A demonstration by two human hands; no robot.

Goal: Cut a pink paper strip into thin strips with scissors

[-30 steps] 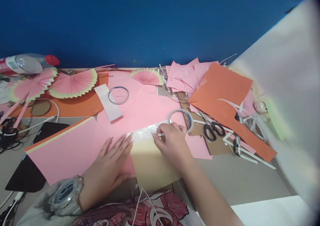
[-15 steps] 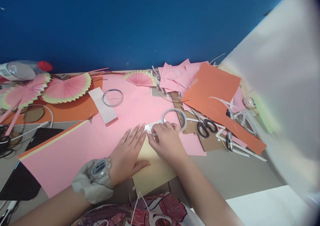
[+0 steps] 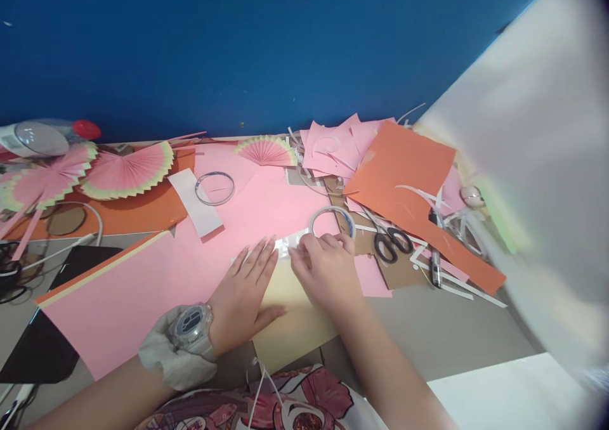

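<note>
Head view: left hand [image 3: 245, 293] flat, fingers loose, across yellow paper [image 3: 297, 325] edge; right hand [image 3: 328, 271] curled at glossy strip [image 3: 284, 247], grip unclear, beside ring-shaped tape roll [image 3: 352, 222].

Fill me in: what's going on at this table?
A person's left hand lies flat across the left side of a pale yellow paper sheet; the right hand curls over a shiny strip along the sheet's far edge. What it grips, if anything, is hidden. A roll of tape lies beyond that hand, scissors to the right, a pleated pink fan farther back.
</note>
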